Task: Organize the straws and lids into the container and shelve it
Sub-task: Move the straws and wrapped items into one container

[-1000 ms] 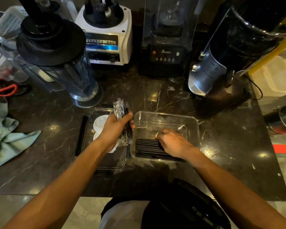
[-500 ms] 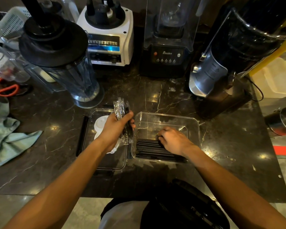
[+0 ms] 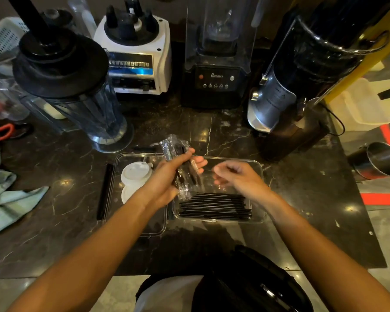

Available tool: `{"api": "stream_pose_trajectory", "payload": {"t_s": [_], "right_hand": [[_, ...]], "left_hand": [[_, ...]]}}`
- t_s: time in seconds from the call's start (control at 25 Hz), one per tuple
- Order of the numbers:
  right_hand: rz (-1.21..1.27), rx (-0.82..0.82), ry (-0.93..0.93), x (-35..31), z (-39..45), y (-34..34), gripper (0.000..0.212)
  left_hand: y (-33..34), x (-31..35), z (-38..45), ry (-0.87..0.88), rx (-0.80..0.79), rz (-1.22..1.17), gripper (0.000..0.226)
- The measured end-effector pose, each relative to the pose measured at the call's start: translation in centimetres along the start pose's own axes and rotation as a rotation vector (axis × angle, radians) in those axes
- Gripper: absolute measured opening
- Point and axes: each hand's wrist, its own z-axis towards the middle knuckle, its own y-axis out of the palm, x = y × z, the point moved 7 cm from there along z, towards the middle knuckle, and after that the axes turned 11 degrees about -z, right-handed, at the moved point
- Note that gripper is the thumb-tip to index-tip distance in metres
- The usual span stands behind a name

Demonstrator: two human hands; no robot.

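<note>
A clear plastic container (image 3: 260, 176) sits on the dark marble counter with a row of black straws (image 3: 215, 206) along its near side. My left hand (image 3: 167, 174) holds a crinkled clear packet of black straws (image 3: 178, 158) upright over the container's left edge. My right hand (image 3: 236, 176) hovers above the container with fingers apart and nothing in it, close to the packet. To the left lies the container's clear lid (image 3: 140, 224), with two white cup lids (image 3: 135, 174) resting on it.
Blenders (image 3: 135, 55) and a grinder (image 3: 297, 86) line the back of the counter. A blender jar (image 3: 77, 97) stands at back left. A green cloth (image 3: 7, 199) lies at the left. A black strip (image 3: 105, 190) lies beside the clear lid. A steel cup (image 3: 378, 161) sits at far right.
My right hand has lifted off the straws in the container and risen toward the packet. My left hand has tilted the packet over the container.
</note>
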Motion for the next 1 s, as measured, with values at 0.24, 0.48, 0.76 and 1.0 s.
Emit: {"api": "stream_pose_trajectory", "payload": {"t_s": [0.24, 0.48, 0.76, 1.0], "right_hand": [[0.316, 0.068, 0.026, -1.4, -1.7, 1.4, 0.039], [-0.058, -0.047, -0.102, -2.2, -1.2, 1.0, 0.044], [-0.088, -0.201, -0.066, -1.2, 0.4, 1.4, 0.026], [-0.233, -0.215, -0.051, 0.3, 1.0, 0.9, 0.024]], "left_hand": [[2.1, -2.0, 1.1, 0.018, 0.025, 0.020, 0.020], [2.8, -3.1, 3.0, 0.016, 0.156, -0.037, 0.044], [3.4, -4.9, 3.7, -0.059, 0.090, 0.145, 0.039], [1.9, -2.6, 3.7, 0.100, 0.015, 0.361, 0.043]]}}
